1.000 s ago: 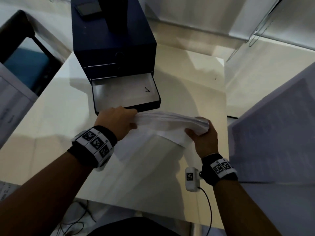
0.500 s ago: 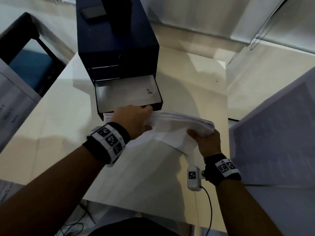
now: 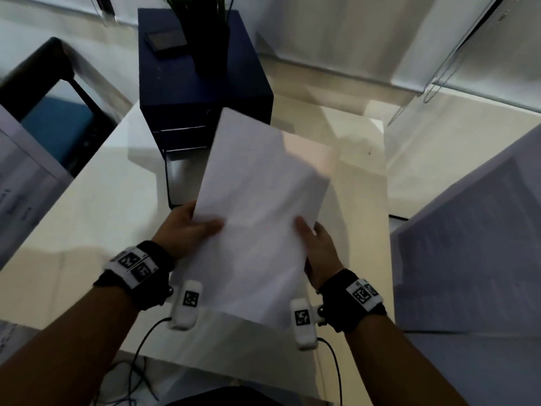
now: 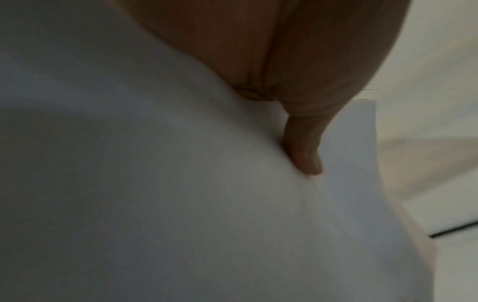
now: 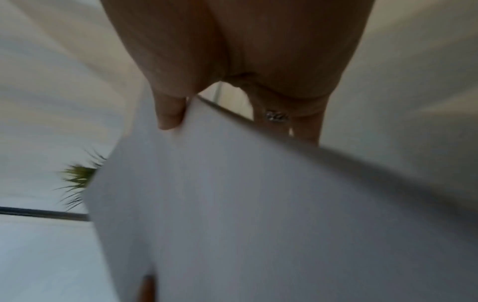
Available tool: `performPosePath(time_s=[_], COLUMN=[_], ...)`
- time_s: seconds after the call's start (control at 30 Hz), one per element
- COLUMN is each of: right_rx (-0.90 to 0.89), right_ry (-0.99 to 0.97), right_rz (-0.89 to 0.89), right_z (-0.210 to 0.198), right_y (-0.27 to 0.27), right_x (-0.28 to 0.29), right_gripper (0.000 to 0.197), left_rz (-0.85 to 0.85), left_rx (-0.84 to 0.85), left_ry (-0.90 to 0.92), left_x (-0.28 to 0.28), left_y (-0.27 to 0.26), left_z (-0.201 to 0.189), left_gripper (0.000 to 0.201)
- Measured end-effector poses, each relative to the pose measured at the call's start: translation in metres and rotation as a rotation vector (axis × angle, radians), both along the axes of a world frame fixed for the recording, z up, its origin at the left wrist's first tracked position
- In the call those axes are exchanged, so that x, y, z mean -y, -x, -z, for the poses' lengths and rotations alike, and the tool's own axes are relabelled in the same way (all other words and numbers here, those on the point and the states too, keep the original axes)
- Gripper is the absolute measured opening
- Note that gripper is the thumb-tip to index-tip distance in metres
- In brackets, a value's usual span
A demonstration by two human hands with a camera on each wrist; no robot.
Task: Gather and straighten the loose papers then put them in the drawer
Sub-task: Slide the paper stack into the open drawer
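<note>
Both hands hold a stack of white papers (image 3: 257, 218) up in the air, tilted on edge above the table. My left hand (image 3: 193, 227) grips its left side with the thumb lying across the top sheet. My right hand (image 3: 314, 241) grips the right side. The left wrist view shows the papers (image 4: 181, 204) under my thumb, and the right wrist view shows the papers (image 5: 258, 204) pinched between thumb and fingers. Behind the sheets stands the dark blue drawer unit (image 3: 202, 80), its bottom drawer (image 3: 180, 180) pulled open and mostly hidden by the papers.
The unit sits at the back of a pale table (image 3: 87, 230). A potted plant (image 3: 209, 33) and a small dark pad (image 3: 167, 39) rest on top of it. A chair (image 3: 55, 112) stands to the left, and grey panels (image 3: 468, 244) flank the right.
The stack lay low and flat in front of the drawer; now both hands have lifted it and turned it lengthwise, so its broad face covers most of the open drawer.
</note>
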State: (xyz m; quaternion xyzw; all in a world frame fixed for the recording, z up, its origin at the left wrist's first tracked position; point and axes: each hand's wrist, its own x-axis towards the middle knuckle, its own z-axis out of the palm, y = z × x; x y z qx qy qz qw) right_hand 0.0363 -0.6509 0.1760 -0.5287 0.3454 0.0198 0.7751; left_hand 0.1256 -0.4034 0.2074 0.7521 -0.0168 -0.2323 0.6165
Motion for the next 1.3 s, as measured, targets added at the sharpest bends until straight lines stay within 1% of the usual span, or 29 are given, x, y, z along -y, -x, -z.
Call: performPosePath(time_s=[0.03, 0.07, 0.1, 0.13, 0.17, 0.2, 0.3, 0.33, 0.37, 0.43, 0.47, 0.57, 0.6, 0.67, 0.73, 0.87, 0.97, 1.03, 1.1, 1.17, 1.23, 1.27, 1.3], right_rx=[0.050, 0.081, 0.097, 0.110, 0.115, 0.110, 0.094, 0.091, 0.087, 0.044, 0.004, -0.126, -0.154, -0.162, -0.142, -0.134, -0.131, -0.156, -0.196, -0.192, -0.150, -0.129, -0.126], right_ry=[0.001, 0.066, 0.171, 0.260, 0.309, 0.331, 0.331, 0.334, 0.339, 0.361, 0.390, 0.534, 0.567, 0.586, 0.598, 0.576, 0.541, 0.451, 0.406, 0.486, 0.664, 0.761, 0.834], right_rz=[-0.029, -0.052, -0.072, -0.084, -0.096, -0.106, -0.116, -0.121, -0.131, -0.149, -0.173, -0.315, -0.363, -0.420, -0.430, -0.380, -0.320, -0.323, -0.388, -0.409, -0.405, -0.413, -0.425], right_z=[-0.002, -0.003, -0.003, -0.001, 0.001, 0.004, 0.007, 0.008, 0.007, 0.005, 0.004, 0.004, 0.004, -0.001, -0.010, -0.031, -0.043, -0.051, -0.060, -0.061, -0.056, -0.051, -0.047], right_y=[-0.002, -0.004, -0.007, -0.008, -0.009, -0.011, -0.010, -0.010, -0.012, -0.016, -0.019, -0.016, -0.013, -0.004, -0.002, -0.028, -0.054, -0.065, -0.072, -0.086, -0.112, -0.128, -0.141], right_x=[-0.008, -0.013, -0.017, -0.018, -0.019, -0.020, -0.021, -0.020, -0.021, -0.022, -0.022, -0.024, -0.024, -0.025, -0.025, -0.020, -0.019, -0.018, -0.021, -0.022, -0.024, -0.026, -0.029], right_gripper=[0.074, 0.058, 0.048, 0.042, 0.039, 0.038, 0.050, 0.051, 0.048, 0.035, 0.031, 0.033, 0.033, 0.032, 0.031, 0.035, 0.039, 0.027, 0.015, 0.015, 0.017, 0.018, 0.017], left_rz=[-0.032, -0.047, -0.062, -0.070, -0.087, -0.110, -0.146, -0.155, -0.167, -0.190, -0.205, -0.289, -0.312, -0.340, -0.373, -0.405, -0.453, -0.496, -0.504, -0.486, -0.468, -0.464, -0.446], left_rx=[-0.034, -0.062, -0.088, -0.109, -0.125, -0.124, -0.069, -0.067, -0.071, -0.094, -0.118, -0.237, -0.286, -0.358, -0.407, -0.487, -0.561, -0.555, -0.509, -0.473, -0.450, -0.440, -0.412], left_ry=[0.038, 0.058, 0.068, 0.080, 0.088, 0.082, 0.016, 0.005, -0.003, -0.007, 0.000, 0.079, 0.109, 0.151, 0.177, 0.205, 0.183, 0.159, 0.112, 0.076, 0.061, 0.041, 0.010], left_x=[-0.004, -0.006, -0.009, -0.010, -0.011, -0.014, -0.014, -0.014, -0.014, -0.016, -0.017, -0.018, -0.019, -0.019, -0.020, -0.020, -0.017, -0.015, -0.016, -0.017, -0.019, -0.019, -0.017], left_y=[0.005, 0.009, 0.012, 0.016, 0.018, 0.021, 0.027, 0.028, 0.027, 0.024, 0.022, 0.025, 0.028, 0.033, 0.032, 0.010, -0.016, -0.036, -0.055, -0.071, -0.080, -0.084, -0.085], left_z=[0.008, 0.014, 0.020, 0.025, 0.030, 0.033, 0.034, 0.034, 0.035, 0.037, 0.038, 0.036, 0.034, 0.030, 0.024, 0.010, 0.002, 0.000, -0.001, -0.001, -0.005, -0.006, -0.008], left_gripper=[0.040, 0.041, 0.045, 0.051, 0.057, 0.059, 0.050, 0.048, 0.049, 0.052, 0.051, 0.032, 0.029, 0.028, 0.028, 0.026, 0.023, 0.033, 0.043, 0.050, 0.052, 0.048, 0.039])
